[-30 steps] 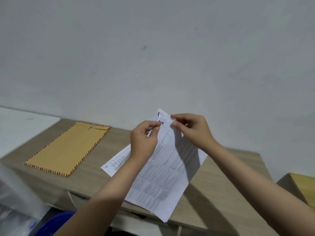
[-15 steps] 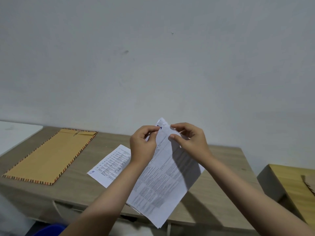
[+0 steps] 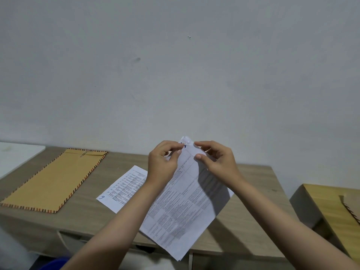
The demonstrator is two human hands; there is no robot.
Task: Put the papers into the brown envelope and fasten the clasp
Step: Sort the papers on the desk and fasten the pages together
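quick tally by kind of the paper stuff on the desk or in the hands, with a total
brown envelope: 1, flat on the desk
loose printed sheet: 1, on the desk
held printed papers: 1 bundle, sheet count unclear, top corner pinched by left hand and right hand
total: 3

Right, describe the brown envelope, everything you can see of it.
The brown envelope is a long flat one that looks like kraft paper, edged all round with a border of short dark and orange stripes. It lies flat on the left part of the wooden desk, angled so its far end points toward the wall. At that far end sits the flap, with a small metal clasp near it. Neither hand touches the envelope, and it lies apart from the printed sheet to its right.
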